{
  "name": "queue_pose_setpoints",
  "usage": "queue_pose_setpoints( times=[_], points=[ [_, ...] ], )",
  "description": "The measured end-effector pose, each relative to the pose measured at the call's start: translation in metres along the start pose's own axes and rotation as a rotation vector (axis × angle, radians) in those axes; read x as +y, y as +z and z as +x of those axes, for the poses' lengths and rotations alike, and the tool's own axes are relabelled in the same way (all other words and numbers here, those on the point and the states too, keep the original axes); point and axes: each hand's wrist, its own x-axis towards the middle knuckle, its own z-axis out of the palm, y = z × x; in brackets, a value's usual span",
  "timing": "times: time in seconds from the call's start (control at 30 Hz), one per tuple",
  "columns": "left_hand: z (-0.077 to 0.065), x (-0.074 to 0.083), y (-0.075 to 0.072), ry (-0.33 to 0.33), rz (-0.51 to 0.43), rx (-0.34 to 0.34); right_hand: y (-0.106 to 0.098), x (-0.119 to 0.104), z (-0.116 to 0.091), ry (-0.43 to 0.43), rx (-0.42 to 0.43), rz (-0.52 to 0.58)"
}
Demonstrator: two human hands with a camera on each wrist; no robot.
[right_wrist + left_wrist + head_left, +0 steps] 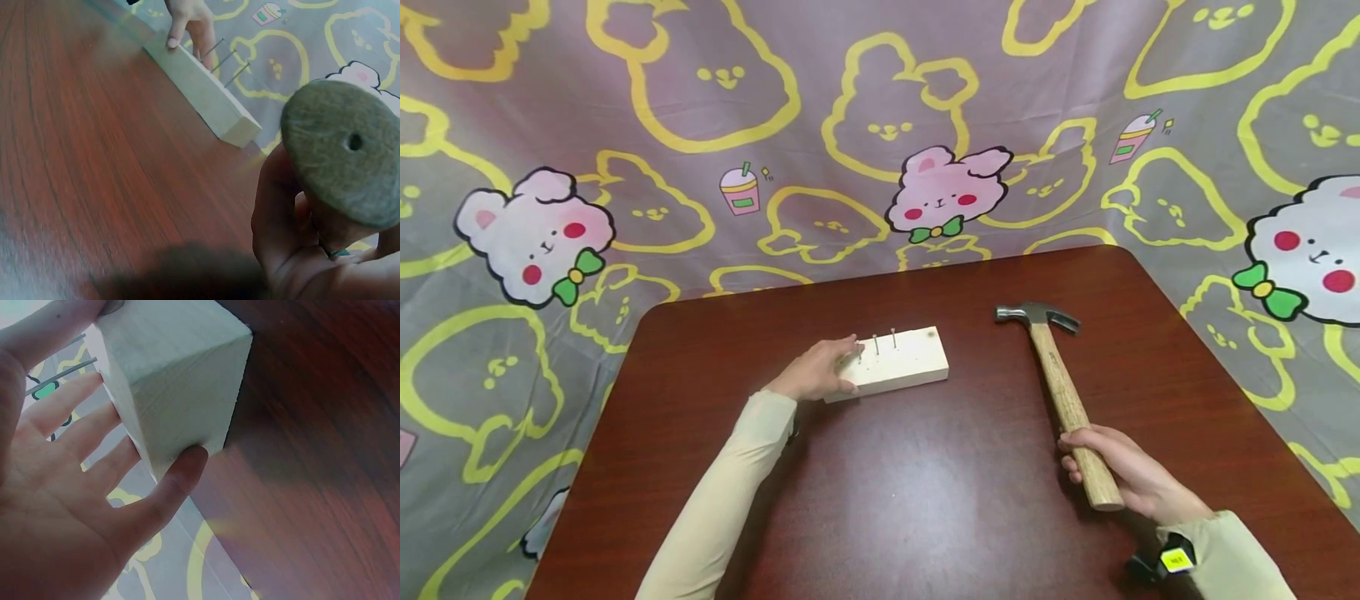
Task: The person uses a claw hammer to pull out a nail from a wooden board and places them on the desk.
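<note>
A pale wooden block (910, 360) lies flat on the table, with three thin nails (876, 345) standing upright in its top toward the left. My left hand (818, 371) grips the block's left end, one finger reaching near the leftmost nail. In the left wrist view, the thumb and a finger (187, 467) press against the block's faces (181, 406). My right hand (1131, 475) holds a claw hammer (1060, 379) low on its wooden handle. The metal head (1036, 313) points away from me, right of the block. The handle's butt end (340, 153) fills much of the right wrist view.
The dark red-brown wooden table (880, 483) has rounded far corners. A cartoon-printed curtain (805, 92) hangs right behind it and along both sides.
</note>
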Motion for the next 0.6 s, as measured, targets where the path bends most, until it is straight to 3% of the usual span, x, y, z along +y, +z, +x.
queue_pose_setpoints(
  times=[0.17, 0.27, 0.6],
  points=[
    [-0.001, 0.0, 0.0, 0.001, 0.003, 0.001, 0.0, 0.002, 0.005, 0.026, -0.084, 0.071],
    [-0.001, 0.0, 0.001, -0.003, 0.003, -0.002, 0.004, 0.003, 0.009, 0.046, -0.058, 0.051],
    [-0.001, 0.0, 0.0, -0.009, 0.005, -0.01, 0.014, 0.009, 0.017, 0.05, 0.342, -0.253]
  ],
)
